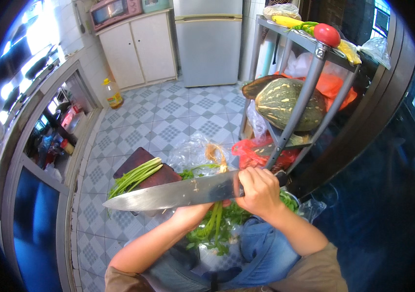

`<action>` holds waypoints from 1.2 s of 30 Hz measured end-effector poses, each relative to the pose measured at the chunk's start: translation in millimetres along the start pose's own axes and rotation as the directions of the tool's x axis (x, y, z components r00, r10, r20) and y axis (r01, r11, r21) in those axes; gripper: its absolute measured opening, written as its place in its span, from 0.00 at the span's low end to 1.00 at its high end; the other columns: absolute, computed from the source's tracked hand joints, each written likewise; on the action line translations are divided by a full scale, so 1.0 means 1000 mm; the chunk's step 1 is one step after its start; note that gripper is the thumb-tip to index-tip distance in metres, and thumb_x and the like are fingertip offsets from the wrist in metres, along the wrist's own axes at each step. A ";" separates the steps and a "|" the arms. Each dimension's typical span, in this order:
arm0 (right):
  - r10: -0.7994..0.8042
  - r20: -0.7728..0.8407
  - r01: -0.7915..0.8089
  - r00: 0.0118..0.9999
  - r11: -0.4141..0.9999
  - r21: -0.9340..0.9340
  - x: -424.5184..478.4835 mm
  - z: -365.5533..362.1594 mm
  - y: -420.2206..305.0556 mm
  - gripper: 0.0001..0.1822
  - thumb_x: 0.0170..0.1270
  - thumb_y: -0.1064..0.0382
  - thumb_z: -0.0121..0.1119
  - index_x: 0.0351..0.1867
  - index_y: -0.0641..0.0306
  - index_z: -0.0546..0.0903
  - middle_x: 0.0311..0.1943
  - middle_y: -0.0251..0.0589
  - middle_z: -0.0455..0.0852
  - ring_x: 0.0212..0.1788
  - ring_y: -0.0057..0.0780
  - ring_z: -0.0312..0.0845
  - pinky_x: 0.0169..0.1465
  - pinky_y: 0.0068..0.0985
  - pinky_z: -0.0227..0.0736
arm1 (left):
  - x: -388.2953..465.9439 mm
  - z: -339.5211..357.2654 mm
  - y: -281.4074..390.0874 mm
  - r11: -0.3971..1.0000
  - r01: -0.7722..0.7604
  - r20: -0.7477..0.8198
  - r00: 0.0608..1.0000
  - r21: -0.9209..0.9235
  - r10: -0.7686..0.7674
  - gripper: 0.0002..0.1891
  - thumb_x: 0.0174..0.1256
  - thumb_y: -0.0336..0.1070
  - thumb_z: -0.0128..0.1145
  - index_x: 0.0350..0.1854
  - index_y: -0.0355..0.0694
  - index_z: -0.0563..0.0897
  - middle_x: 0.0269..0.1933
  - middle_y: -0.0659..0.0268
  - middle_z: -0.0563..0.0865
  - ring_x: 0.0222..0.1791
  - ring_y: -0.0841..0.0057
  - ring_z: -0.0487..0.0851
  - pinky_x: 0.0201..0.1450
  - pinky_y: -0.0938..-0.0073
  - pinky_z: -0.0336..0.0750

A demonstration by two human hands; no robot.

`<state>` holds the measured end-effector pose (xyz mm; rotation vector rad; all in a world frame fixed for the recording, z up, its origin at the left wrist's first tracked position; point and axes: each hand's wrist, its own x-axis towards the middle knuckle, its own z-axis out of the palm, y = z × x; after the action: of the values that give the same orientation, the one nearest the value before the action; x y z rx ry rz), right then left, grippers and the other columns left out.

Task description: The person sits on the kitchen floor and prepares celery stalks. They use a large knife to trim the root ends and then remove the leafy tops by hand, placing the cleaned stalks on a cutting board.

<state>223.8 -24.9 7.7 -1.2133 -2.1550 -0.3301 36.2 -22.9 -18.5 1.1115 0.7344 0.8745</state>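
My right hand grips a large kitchen knife by its handle, its long blade pointing left across the view. Partly hidden behind the blade, my left hand is closed on a bunch of leafy green stalks, whose leaves hang toward my knees. Pale roots stick up just above the blade. On a dark cutting board at the left lie trimmed green stalks. More leafy greens are heaped beneath my hands.
A clear plastic bag lies on the tiled floor beyond the knife. At the right, a metal rack holds a large squash, a tomato and bags. Farther off stand an oil bottle and a refrigerator.
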 end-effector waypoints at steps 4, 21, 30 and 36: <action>-0.047 -0.028 0.048 0.998 0.998 0.042 0.000 0.001 -0.001 0.21 0.32 0.62 0.68 0.31 0.61 0.72 0.26 0.38 0.76 0.29 0.36 0.75 0.33 0.31 0.68 | 0.006 -0.004 -0.002 0.989 0.067 0.022 0.998 -0.134 -0.064 0.16 0.62 0.39 0.60 0.49 0.40 0.77 0.42 0.65 0.82 0.42 0.74 0.80 0.48 0.70 0.75; 0.086 -0.266 -0.094 0.960 0.995 -0.017 0.007 0.003 0.034 0.10 0.39 0.74 0.60 0.20 0.62 0.69 0.17 0.41 0.73 0.20 0.43 0.73 0.25 0.32 0.65 | -0.004 -0.002 0.014 0.992 0.051 0.011 0.999 -0.113 -0.050 0.14 0.63 0.34 0.59 0.48 0.35 0.77 0.38 0.63 0.81 0.39 0.73 0.81 0.48 0.68 0.78; -0.016 -0.030 0.016 0.999 1.000 -0.002 -0.004 0.002 0.006 0.16 0.35 0.63 0.65 0.27 0.58 0.71 0.24 0.36 0.73 0.27 0.35 0.73 0.32 0.30 0.67 | 0.012 -0.012 -0.018 0.824 -0.225 -0.007 0.964 0.519 0.267 0.13 0.58 0.28 0.61 0.45 0.35 0.77 0.39 0.63 0.82 0.36 0.75 0.80 0.42 0.73 0.75; -0.031 -0.047 0.028 0.998 0.998 -0.059 -0.002 -0.002 0.001 0.18 0.34 0.61 0.66 0.29 0.60 0.72 0.23 0.35 0.72 0.27 0.33 0.73 0.32 0.29 0.66 | 0.007 0.004 -0.017 0.835 -0.264 -0.088 0.934 0.484 0.346 0.13 0.55 0.25 0.61 0.43 0.34 0.79 0.37 0.64 0.83 0.35 0.77 0.80 0.43 0.75 0.74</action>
<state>226.1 -26.3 8.0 -1.1944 -2.1371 -0.4337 46.4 -21.4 -33.9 1.6314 0.9586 1.1107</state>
